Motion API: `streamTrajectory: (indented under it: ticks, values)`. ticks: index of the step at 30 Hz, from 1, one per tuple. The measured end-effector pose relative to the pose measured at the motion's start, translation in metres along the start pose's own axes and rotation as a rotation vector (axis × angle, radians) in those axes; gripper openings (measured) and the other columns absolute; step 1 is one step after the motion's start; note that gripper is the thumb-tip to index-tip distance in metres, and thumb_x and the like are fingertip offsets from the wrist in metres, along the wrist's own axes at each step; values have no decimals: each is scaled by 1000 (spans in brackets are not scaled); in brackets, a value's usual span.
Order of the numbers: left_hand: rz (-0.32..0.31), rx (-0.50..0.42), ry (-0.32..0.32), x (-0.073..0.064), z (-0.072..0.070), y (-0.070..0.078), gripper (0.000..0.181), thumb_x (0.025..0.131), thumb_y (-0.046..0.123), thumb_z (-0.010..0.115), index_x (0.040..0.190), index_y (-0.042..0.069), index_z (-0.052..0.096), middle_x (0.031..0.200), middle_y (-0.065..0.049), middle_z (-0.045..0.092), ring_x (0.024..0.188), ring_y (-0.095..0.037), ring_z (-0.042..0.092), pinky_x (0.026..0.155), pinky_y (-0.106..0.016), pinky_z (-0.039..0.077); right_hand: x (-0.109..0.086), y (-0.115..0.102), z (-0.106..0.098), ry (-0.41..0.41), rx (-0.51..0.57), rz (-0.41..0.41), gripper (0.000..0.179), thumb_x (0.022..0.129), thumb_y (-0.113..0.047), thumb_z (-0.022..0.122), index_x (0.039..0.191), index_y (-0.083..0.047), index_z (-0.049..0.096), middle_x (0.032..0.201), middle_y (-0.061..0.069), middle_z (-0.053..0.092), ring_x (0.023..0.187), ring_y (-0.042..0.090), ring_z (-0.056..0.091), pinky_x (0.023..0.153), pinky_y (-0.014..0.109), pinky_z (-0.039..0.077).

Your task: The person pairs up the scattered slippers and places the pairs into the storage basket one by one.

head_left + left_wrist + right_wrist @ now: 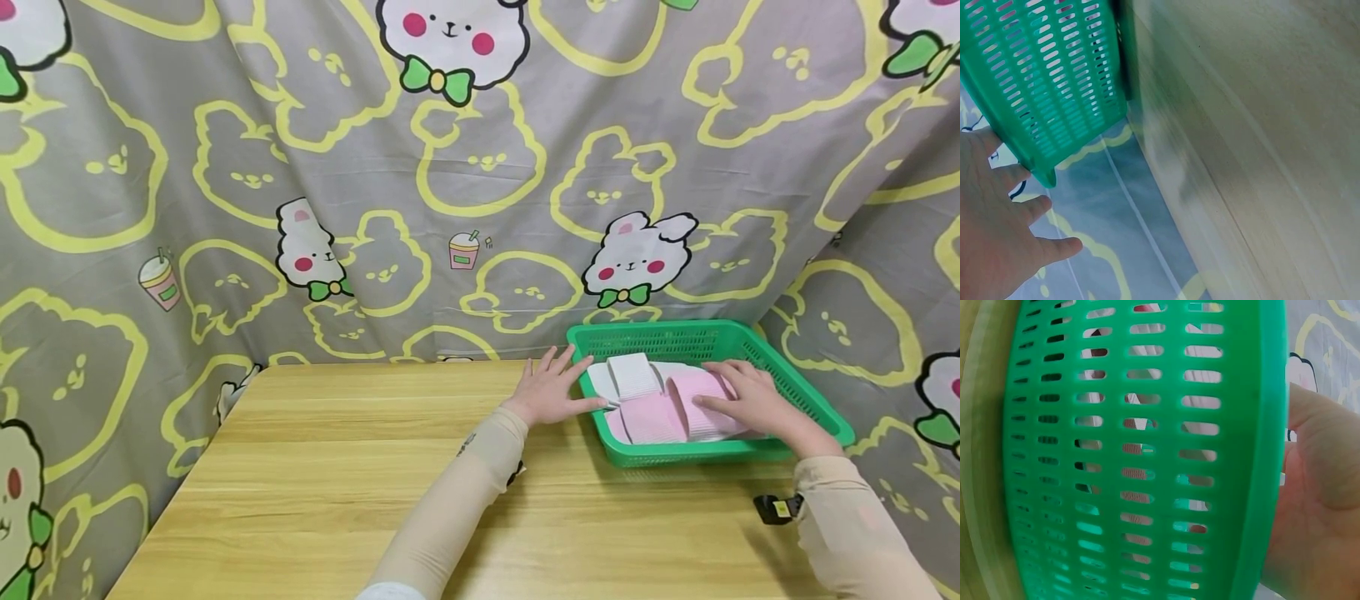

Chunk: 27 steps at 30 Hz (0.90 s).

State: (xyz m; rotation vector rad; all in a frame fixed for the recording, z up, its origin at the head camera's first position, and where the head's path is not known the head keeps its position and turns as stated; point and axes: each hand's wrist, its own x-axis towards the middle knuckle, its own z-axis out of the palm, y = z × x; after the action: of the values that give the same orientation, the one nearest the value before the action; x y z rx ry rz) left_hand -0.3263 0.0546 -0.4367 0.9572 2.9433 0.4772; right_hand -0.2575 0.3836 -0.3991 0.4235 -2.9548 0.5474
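A green plastic basket (678, 451) with slotted walls stands at the right of the table, holding several folded, ribbed, cloth-like pieces. One white folded piece (632, 377) lies at the back left, with a pink one (652, 418) in front of it. Farther right is another pink folded piece (701, 415). Over it reaches my right hand (757, 404), thumb and fingers spread apart on its top and side. In the right wrist view the basket wall hides those fingertips. My left hand (551, 392) has its fingers spread at the basket's left rim and holds nothing.
The wooden table (360, 467) extends left of the basket. Behind it hangs a grey patterned curtain (375, 167), close to the basket's back edge. A small black device (777, 509) sits at the right wrist, near the basket's front.
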Motion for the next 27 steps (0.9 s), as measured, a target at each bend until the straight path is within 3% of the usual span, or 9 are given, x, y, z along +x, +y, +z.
streamTrajectory:
  ticks: [27]
  values:
    - [-6,-19,10,1,3,-1,79,87,77,41,154,45,13,166,3,9,153,-30,8,118,-65,11,3,11,4,-84,5,64,75,90,-41,67,136,11,41,134,42,41,122,57,32,94,70,25]
